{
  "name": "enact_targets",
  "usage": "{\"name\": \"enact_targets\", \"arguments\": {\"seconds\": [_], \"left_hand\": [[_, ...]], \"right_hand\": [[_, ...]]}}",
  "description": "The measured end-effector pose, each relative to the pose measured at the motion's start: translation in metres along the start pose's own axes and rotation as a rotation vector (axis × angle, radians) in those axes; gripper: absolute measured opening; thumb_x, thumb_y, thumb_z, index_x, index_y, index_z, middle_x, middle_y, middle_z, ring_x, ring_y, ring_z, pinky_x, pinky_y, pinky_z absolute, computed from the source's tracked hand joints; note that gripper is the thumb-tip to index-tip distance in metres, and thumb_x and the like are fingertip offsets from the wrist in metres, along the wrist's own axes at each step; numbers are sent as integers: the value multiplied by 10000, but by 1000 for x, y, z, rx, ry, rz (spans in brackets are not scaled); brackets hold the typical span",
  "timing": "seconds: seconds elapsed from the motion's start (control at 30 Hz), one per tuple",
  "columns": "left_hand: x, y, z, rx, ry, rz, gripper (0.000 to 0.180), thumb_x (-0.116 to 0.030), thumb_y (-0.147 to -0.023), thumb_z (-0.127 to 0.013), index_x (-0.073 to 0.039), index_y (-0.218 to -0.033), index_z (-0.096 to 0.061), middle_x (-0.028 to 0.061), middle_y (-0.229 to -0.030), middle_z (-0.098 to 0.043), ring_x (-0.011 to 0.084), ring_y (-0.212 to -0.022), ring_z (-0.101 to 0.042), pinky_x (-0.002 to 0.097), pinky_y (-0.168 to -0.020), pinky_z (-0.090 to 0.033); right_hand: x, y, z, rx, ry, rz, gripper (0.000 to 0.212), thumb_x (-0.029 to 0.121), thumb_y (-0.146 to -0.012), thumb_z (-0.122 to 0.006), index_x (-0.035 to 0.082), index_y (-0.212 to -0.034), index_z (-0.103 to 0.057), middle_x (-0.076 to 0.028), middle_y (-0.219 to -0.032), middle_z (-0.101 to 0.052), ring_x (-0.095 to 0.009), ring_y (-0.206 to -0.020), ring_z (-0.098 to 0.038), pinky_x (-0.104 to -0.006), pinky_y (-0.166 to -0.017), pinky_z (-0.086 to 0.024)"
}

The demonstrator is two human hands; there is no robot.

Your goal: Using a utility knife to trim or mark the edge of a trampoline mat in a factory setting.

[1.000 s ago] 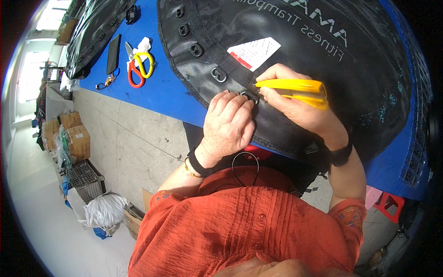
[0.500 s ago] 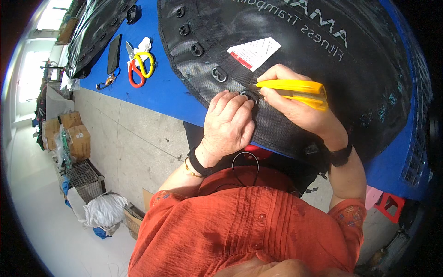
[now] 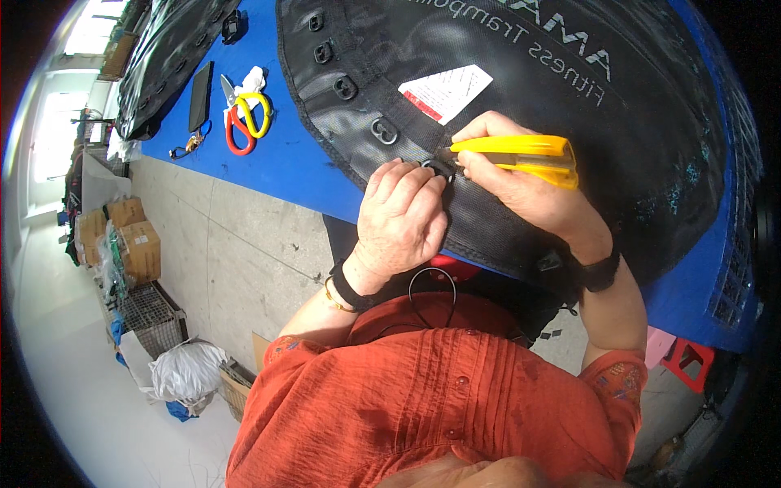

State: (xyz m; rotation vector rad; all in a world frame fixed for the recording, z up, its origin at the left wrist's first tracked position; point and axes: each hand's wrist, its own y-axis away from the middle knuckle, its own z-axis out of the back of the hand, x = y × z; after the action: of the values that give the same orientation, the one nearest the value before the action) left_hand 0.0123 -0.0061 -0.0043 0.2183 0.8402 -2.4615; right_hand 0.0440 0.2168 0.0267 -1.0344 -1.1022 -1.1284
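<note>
A large round black trampoline mat (image 3: 618, 146) lies before me, with metal rings sewn in black tabs along its edge. My left hand (image 3: 403, 213) rests on the near rim, its fingers curled and closed on a black tab (image 3: 440, 168). In my right hand (image 3: 521, 189) is a pair of yellow thread snips (image 3: 517, 145), gripped between thumb and fingers. Their tips meet the webbing right beside that tab; the exact contact is too small to make out. Farther along the rim sits a ringed tab (image 3: 383, 131). A white label (image 3: 446, 93) with a red strip lies on the mat.
Scissors (image 3: 247, 114) with red and yellow handles lie on the blue table (image 3: 285, 175), beside a black phone-like slab (image 3: 200, 96). Another black mat (image 3: 167, 65) is at the far left. Cardboard boxes (image 3: 138, 250) and a white sack (image 3: 187, 370) stand on the floor.
The mat has shifted very slightly to the left. Both hands and the snips stay at nearly the same place, with the snips tilted a little differently.
</note>
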Motion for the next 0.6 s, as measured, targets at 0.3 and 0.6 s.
{"name": "enact_targets", "arguments": {"seconds": [0.3,0.6], "left_hand": [[3,5,-1,41,-25,-6,386,-138,-769,-731,-37,-1142,-710,134,-1170,-677,336,-1127,-643,504,-1087,-492],[1,2,-1,17,-10,-4,358,-92,-758,-723,-25,-1109,-714,135,-1133,-686,344,-1093,-661,513,-1052,-512]], "right_hand": [[1,-2,-2,-37,14,43,88,77,-1052,-645,60,-1136,-624,-5,-966,-620,-36,-897,-550,-256,-792,-484],[-3,-2,-6,-72,-10,43,95,75,-1046,-657,63,-1134,-626,-4,-932,-613,-43,-857,-551,-261,-767,-485]]}}
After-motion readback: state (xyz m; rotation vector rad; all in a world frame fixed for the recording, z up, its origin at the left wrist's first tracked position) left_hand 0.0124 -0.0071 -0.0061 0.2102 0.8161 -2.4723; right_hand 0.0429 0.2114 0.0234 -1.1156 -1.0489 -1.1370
